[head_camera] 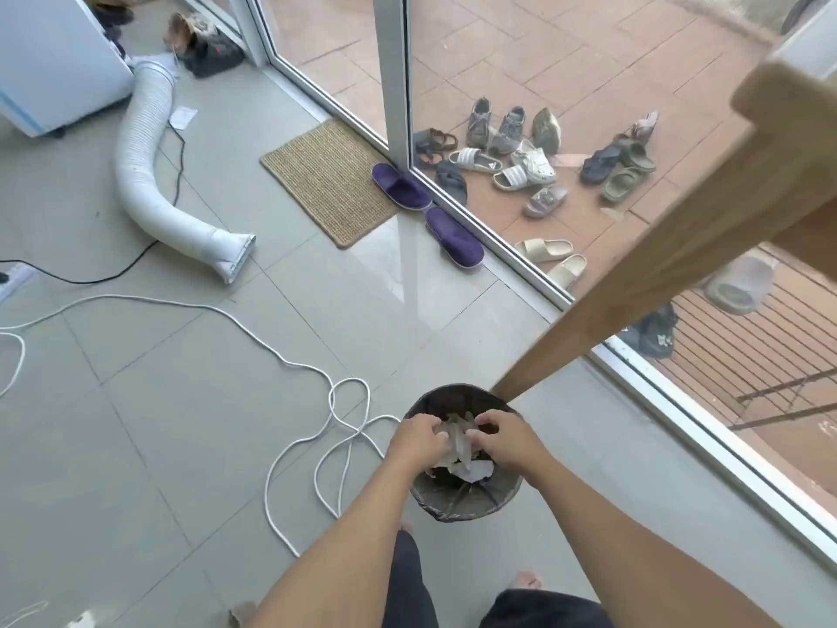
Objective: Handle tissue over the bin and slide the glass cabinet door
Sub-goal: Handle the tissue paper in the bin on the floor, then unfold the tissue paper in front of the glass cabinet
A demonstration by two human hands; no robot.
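Two bare forearms reach forward and down from the bottom edge, over dark trousers and bare toes on the pale grey floor tiles (149, 428). The left hand (419, 439) and the right hand (502, 439) meet above one small round bin lined with a dark plastic bag (462, 503). Both hands have their fingers curled in, pinching one crumpled pale tissue (455, 439) between them, directly over the bin's mouth; more pale scraps lie inside the bin below. One light wooden table leg (634, 287) slants down to the floor just behind the bin's rim. To the left, one white cable (290, 446) loops across the tiles, its nearest loop ending just beside the bin.

Farther off, two purple slippers (401, 185) lie along the white-framed sliding glass door (394, 74), one of them partly on one woven brown doormat (328, 181). One white ribbed flexible duct hose (140, 142) curves from one white box-shaped appliance (50, 61) at the far left, with one thin black cord (90, 277) running beneath it. Beyond the glass, a scatter of shoes and sandals (521, 160) sits on reddish paving; their exact number cannot be told.
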